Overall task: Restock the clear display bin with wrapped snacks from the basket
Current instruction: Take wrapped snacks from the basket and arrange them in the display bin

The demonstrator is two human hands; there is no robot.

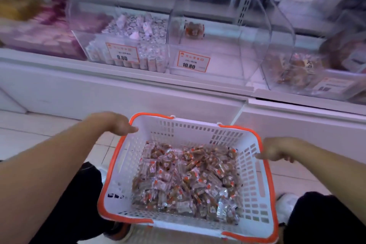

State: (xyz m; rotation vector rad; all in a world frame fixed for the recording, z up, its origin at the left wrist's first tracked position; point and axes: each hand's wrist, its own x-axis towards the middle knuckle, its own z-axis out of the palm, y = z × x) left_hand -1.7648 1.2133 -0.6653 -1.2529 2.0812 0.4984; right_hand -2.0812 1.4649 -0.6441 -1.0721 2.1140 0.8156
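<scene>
Head view: the restock looks barely begun. The clear display bin [217, 45], at 12 o'clock on the shelf and marked by the 10.80 price tag [193, 61], holds only one wrapped snack [194, 29] near its back wall. The white basket [122, 166] with its orange rim sits low at 6 o'clock, heaped with wrapped snacks [188, 180], so nearly all the stock is yet to be moved.

The left hand [116, 124] grips the basket's rim at 10 o'clock, fingers curled over the edge. The right hand [274, 150] holds the rim at 3 o'clock; its fingertips are hidden behind the wall.

Motion blur smears the neighbouring bins and their labels. Both forearms run out of frame.
</scene>
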